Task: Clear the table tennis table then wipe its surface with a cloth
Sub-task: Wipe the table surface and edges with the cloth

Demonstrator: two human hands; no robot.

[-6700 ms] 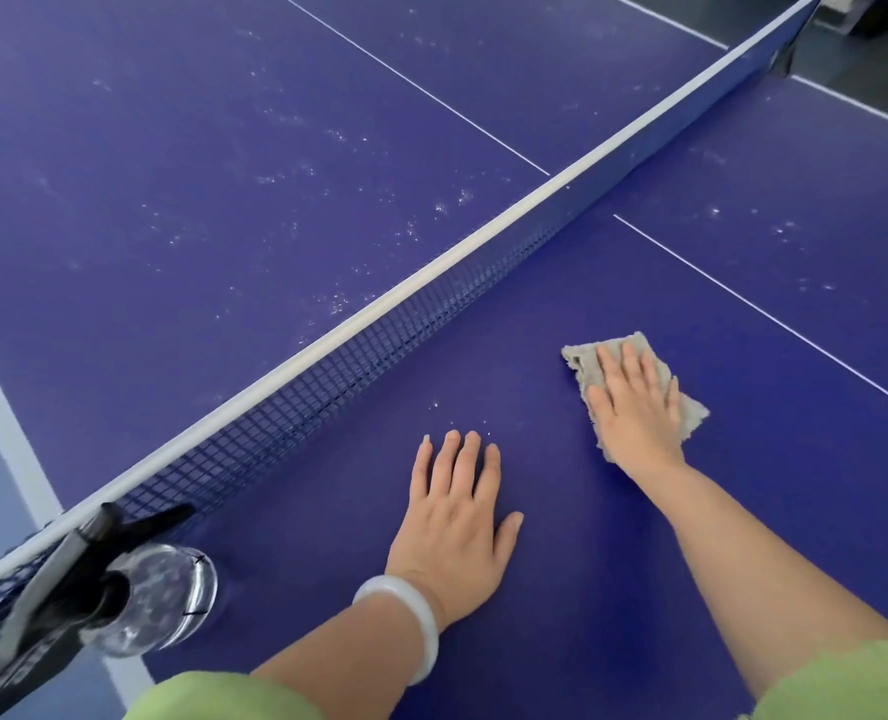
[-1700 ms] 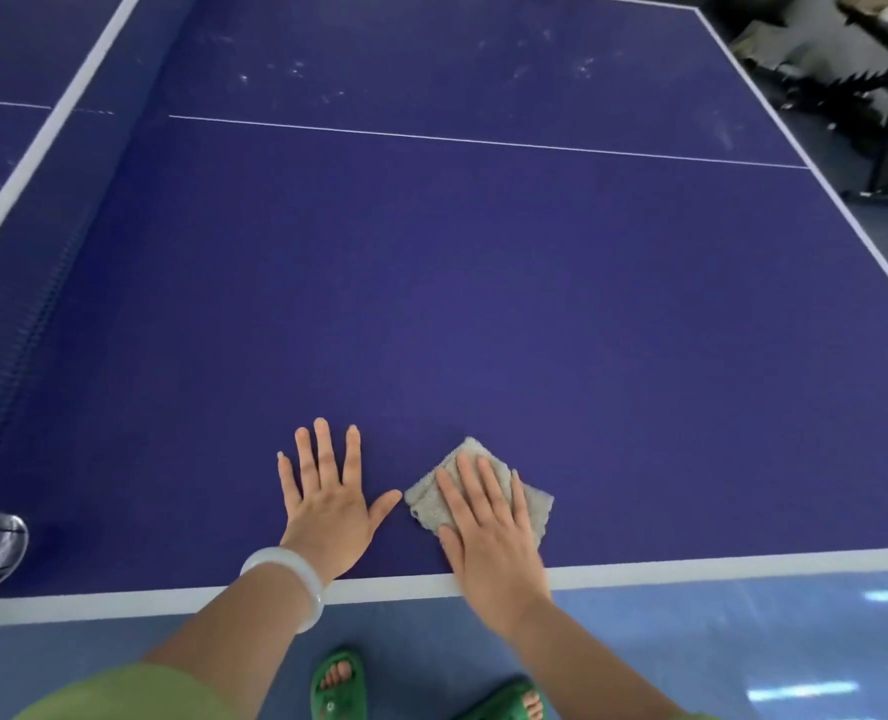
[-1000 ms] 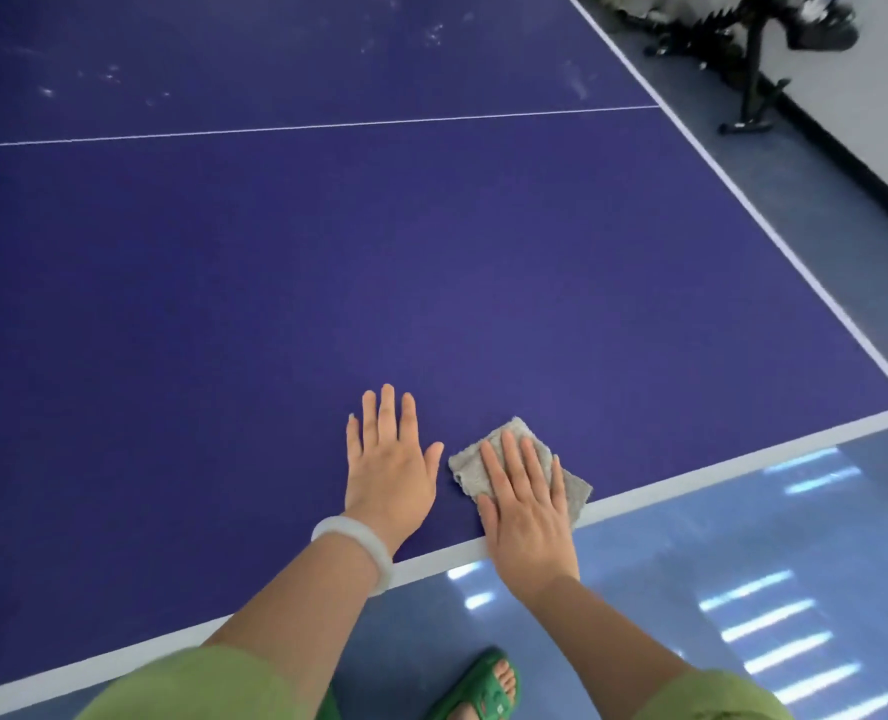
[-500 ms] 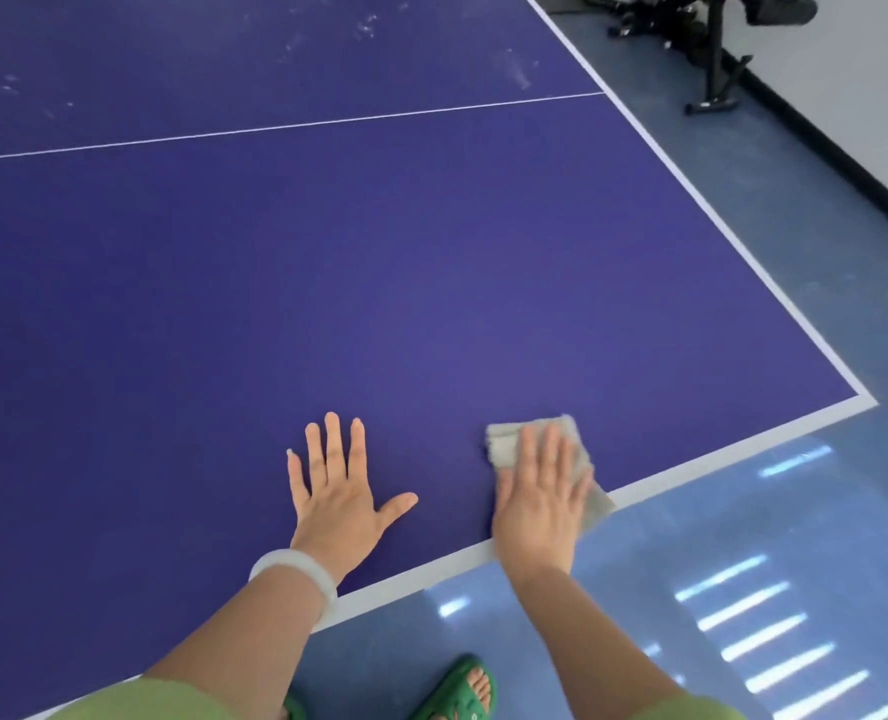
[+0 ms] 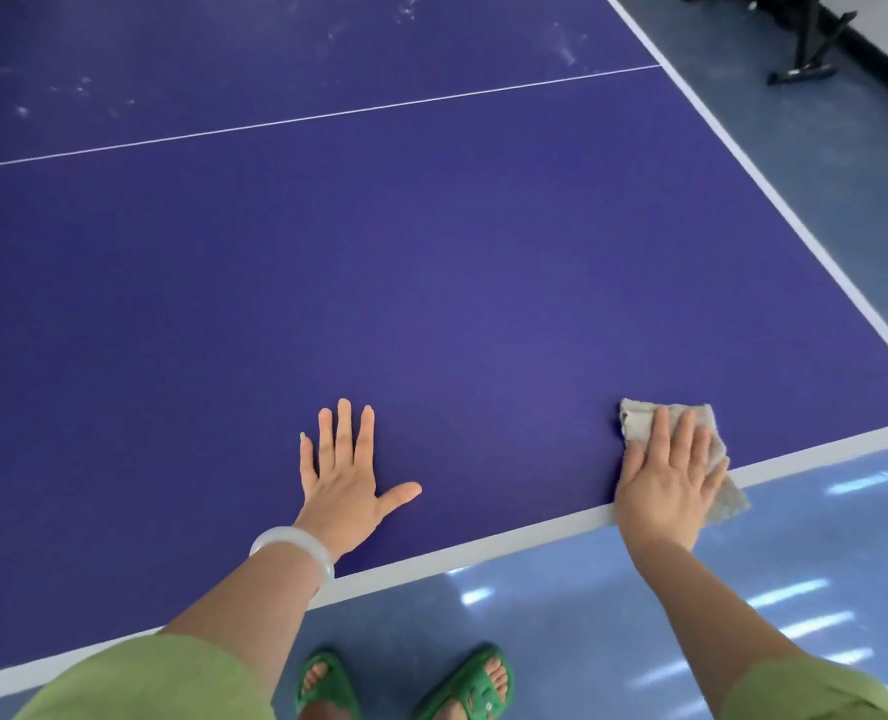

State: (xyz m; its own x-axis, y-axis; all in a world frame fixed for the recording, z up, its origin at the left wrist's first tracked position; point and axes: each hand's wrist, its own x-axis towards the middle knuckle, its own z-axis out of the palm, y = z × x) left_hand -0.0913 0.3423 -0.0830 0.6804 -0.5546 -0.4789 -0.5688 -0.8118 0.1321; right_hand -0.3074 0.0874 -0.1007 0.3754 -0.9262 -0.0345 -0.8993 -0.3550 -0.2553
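Observation:
The dark blue table tennis table [image 5: 431, 283] fills most of the view, with a white border along its near and right edges. My right hand [image 5: 665, 475] presses flat on a grey cloth [image 5: 639, 418] at the near edge, close to the right corner. Part of the cloth hangs over the white edge line. My left hand [image 5: 346, 475] lies flat on the table with fingers spread, well left of the cloth, a white bangle on its wrist. White dusty specks [image 5: 411, 7] mark the far half beyond the thin centre line.
Shiny blue floor [image 5: 639, 605] lies below the near edge, with my green sandals [image 5: 462, 683] on it. A black metal stand [image 5: 805, 49] sits on the floor at the far right by the wall.
My right hand has slid the cloth rightward along the near edge toward the corner. My left hand stays flat on the table, and the gap between the hands has widened.

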